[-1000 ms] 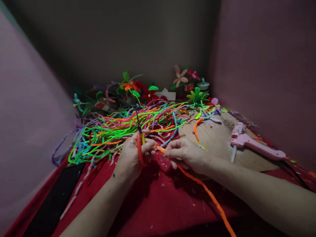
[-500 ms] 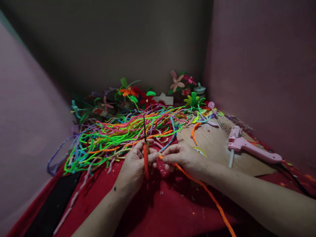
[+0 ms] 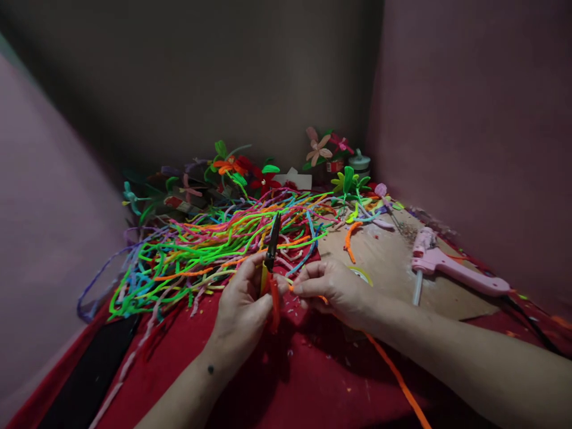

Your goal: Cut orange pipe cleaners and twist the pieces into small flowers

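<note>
My left hand [image 3: 245,298] is closed on a pair of scissors [image 3: 273,243] with dark blades and red-and-yellow handles. The blades point up and away from me. In my right hand [image 3: 333,286], thumb and fingers pinch the end of an orange pipe cleaner [image 3: 393,369]. Its length runs under my right wrist and down toward the bottom edge. The fingertips of both hands nearly meet at the orange end; whether the left fingers also touch it is hard to see. Just beyond my hands lies a heap of colourful pipe cleaners [image 3: 201,238].
A pink glue gun [image 3: 460,271] rests on a brown board [image 3: 384,253] at the right. A roll of tape [image 3: 361,274] and an orange curved piece [image 3: 351,243] lie nearby. Pipe-cleaner flowers [image 3: 230,165] stand along the back wall. Red cloth [image 3: 313,381] covers the table.
The scissors have turned in my left hand, their blades now leaning right and showing broader. My right hand keeps its pinch on the orange pipe cleaner, almost in place.
</note>
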Available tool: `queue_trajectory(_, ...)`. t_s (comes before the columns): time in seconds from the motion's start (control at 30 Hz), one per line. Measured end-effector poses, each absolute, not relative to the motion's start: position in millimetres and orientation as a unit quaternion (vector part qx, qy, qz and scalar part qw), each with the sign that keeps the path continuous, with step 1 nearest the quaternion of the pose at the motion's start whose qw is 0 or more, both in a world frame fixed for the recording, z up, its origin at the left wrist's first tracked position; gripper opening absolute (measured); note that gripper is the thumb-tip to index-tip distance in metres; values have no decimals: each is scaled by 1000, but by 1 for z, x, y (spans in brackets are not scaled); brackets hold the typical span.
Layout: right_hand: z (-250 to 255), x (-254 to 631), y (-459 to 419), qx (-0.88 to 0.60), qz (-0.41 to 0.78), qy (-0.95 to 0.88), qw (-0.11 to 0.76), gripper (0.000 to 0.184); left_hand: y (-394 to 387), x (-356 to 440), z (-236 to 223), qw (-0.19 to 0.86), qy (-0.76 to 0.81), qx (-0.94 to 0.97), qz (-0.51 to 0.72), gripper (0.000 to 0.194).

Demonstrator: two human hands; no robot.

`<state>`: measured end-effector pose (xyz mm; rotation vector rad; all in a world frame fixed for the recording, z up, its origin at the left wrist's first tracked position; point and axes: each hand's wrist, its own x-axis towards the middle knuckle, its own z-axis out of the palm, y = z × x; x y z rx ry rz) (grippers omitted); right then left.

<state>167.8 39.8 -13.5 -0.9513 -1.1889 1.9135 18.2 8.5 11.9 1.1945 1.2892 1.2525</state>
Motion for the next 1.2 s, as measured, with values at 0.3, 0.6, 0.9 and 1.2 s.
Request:
queue_trajectory(0.3,-9,171,21,-376,400,-736,397,18,14,7,3,622,508,409,434,46)
queue_trajectory(0.6,-9,170,22,-370,443,-711,402,17,14,4,1,624,486,441,424,37)
queue_trajectory(0.9,-12,169,27,-378,505,-671,390,11,11,9,10,586,514,449,437,44)
queue_trajectory(1.2,4,181,43,-297,746,-482,350,12,20,-28,19,358,586,594,420,44)
